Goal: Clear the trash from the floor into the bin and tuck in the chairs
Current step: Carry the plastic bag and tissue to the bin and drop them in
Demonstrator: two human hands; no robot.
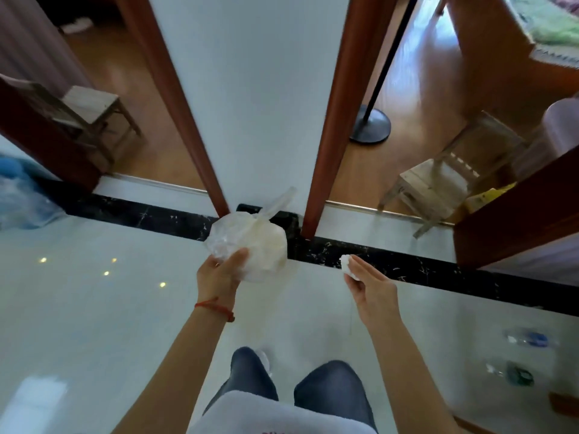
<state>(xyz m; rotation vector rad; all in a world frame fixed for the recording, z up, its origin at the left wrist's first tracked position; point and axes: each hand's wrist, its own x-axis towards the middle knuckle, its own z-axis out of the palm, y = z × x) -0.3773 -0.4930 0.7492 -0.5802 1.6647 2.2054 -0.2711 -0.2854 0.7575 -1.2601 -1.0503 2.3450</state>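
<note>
The plastic bag (250, 242) is white and half transparent, crumpled into a round bundle, with a twisted tail that points up and to the right. The left hand (219, 274) holds it from below and from the near side; the thumb lies on the front of the bundle and the other fingers are hidden under it. A red string bracelet (216, 306) sits on the left wrist. The bag is held in the air in front of the person, above the black marble strip (391, 261) of the floor.

The right hand (369, 286) pinches a small white paper wad (347, 264) at its fingertips, while the rest of the fingers are stretched forward. The wad is well apart from the bag, to the right of it.

Ahead, a white wall section (250, 89) stands between two brown door frames. Through each doorway a wooden chair (91, 111) (438, 180) shows on a wood floor. The glossy tile floor (94, 308) is wide on the left. On the right, two plastic bottles (529, 338) (513, 372) lie on the tiles, near the edge of the view.
</note>
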